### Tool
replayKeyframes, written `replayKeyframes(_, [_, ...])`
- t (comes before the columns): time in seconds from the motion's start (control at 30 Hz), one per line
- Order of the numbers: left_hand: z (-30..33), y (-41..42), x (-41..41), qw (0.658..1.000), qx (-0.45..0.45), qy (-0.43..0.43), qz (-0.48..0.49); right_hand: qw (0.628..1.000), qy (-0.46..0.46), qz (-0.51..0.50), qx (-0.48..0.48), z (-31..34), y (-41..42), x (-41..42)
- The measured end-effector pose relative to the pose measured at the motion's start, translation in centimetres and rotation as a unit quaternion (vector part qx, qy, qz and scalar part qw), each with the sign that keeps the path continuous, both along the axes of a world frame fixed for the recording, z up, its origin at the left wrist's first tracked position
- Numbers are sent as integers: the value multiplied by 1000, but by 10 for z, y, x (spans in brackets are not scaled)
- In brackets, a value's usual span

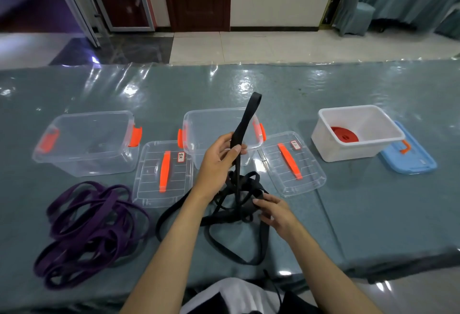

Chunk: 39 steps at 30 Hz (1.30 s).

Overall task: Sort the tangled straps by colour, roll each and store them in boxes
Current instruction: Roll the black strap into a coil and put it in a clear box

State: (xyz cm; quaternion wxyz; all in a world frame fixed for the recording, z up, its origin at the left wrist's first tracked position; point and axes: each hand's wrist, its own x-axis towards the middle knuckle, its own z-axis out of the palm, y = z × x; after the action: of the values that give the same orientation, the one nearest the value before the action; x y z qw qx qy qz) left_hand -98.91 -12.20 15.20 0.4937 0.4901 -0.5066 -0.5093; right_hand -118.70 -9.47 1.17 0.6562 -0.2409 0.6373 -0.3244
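Note:
A tangled black strap [224, 224] lies on the table in front of me. My left hand [219, 162] is shut on one length of it and holds that length up, so its looped end sticks up in front of the middle clear box [199, 124]. My right hand [271, 210] pinches the black knot low on the table. A loose heap of purple strap [92, 224] lies at the left. A second clear box [84, 139] with orange latches stands open at the back left. A white box [358, 134] at the right holds a rolled red strap [344, 134].
Two clear lids with orange handles lie flat, one [161, 171] between the clear boxes and one [291, 164] right of the middle box. A blue lid [410, 157] lies beside the white box. The table [385, 214] has a shiny teal cover.

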Motion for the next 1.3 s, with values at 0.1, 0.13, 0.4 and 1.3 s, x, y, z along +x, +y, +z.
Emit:
replayKeyframes(0.1, [1,-3,-2,1000,4,9,8,995,29,89,-32,11,4,1])
replayKeyframes(0.13, [2,-4,-4,1000,7,16,11,993,27,109,-33,13,5,3])
replayKeyframes(0.4, [17,-5,-9,994,16,104,19,996,-30,78,-45,10,7,9])
replayKeyframes(1.3, [28,-24,21,983,114,-141,-5,926,29,75,-369,118,-57,37])
